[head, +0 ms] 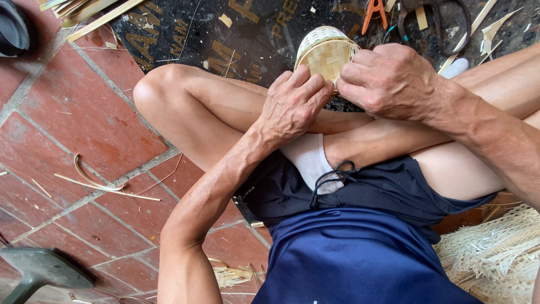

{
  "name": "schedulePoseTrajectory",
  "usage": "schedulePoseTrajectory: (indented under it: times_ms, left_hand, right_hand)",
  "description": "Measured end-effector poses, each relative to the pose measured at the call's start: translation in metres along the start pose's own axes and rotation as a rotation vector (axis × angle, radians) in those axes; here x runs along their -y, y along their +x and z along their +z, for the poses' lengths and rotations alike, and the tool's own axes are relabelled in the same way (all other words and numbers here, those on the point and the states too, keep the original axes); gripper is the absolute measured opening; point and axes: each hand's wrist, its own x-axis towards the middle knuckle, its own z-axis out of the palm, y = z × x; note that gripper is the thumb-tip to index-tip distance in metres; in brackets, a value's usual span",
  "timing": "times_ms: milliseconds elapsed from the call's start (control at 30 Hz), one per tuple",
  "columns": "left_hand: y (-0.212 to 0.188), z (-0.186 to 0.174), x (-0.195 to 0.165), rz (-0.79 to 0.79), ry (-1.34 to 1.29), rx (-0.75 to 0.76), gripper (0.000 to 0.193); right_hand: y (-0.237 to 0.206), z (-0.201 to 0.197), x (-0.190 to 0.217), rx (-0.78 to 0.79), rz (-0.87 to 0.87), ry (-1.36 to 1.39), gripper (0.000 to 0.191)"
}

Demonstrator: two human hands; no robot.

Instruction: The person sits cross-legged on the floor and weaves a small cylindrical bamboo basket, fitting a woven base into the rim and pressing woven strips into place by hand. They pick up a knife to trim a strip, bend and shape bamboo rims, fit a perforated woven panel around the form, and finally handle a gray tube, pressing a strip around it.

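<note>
Both hands were on the small woven basket [326,52], which sat just above the crossed legs, over the dark printed mat [225,34]. The left hand [292,104] had its fingers curled tight against the basket's near side, pinching at the weave. The right hand [388,79] clasped the basket's right edge, fingers bent close around it. Beyond the basket lay orange-handled pliers [374,12]. Left of the basket, on red floor tiles [84,112], bamboo strips [98,183] lay loose.
</note>
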Motion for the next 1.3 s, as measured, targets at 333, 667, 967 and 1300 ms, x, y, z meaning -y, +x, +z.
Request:
schedulePoseTrajectory:
  times_ms: [333, 667, 967, 1300]
  left_hand:
    - [0.001, 0.000, 0.003, 0.061, -0.023, -0.008, 0.018]
    - [0.006, -0.007, 0.008, 0.110, -0.028, 0.060, 0.012]
    - [-0.007, -0.049, -0.028, -0.250, -0.489, -0.128, 0.017]
    - [-0.034, -0.056, -0.061, -0.277, -0.729, -0.046, 0.014]
  right_hand:
    - [0.004, -0.004, -0.002, 0.077, -0.013, -0.040, 0.009]
    - [0.011, -0.007, -0.002, 0.131, -0.019, -0.061, 0.007]
    - [0.015, -0.038, -0.010, -0.144, 0.130, 0.607, 0.022]
    - [0.006, -0.025, 0.011, 0.074, 0.201, 1.096, 0.017]
